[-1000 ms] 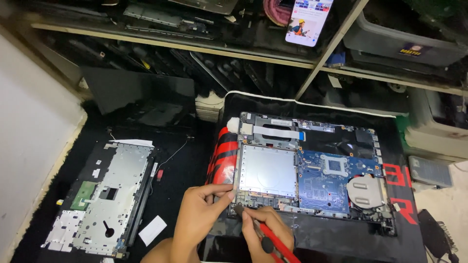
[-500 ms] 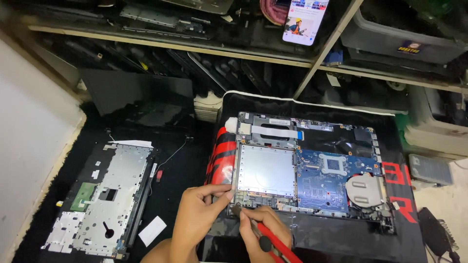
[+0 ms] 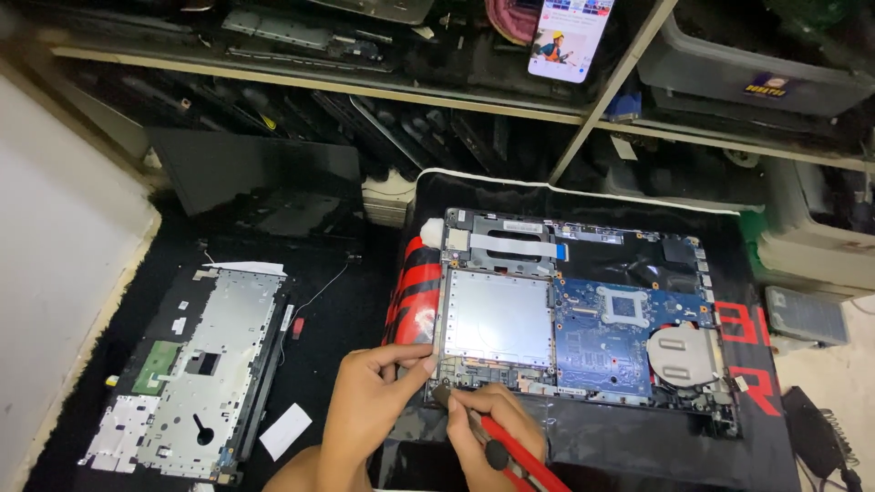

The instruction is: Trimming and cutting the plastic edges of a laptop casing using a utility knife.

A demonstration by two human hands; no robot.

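The opened laptop (image 3: pixel 583 328) lies lengthwise across the table, just beyond both hands. The left hand (image 3: pixel 369 401) pinches its near-left corner; the right hand (image 3: pixel 488 433), closed around a red screwdriver (image 3: pixel 510 451), touches that same edge.

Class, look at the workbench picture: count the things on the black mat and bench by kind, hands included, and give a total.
Hands: 2 (left hand, right hand)
Red screwdriver: 1
Opened laptop base: 1
Detached keyboard panel: 1
White paper slip: 1
Total: 6

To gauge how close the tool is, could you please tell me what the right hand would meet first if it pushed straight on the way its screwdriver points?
Probably the near-left corner of the opened laptop base; the right hand aims its red-handled screwdriver there, tip seemingly at the edge.
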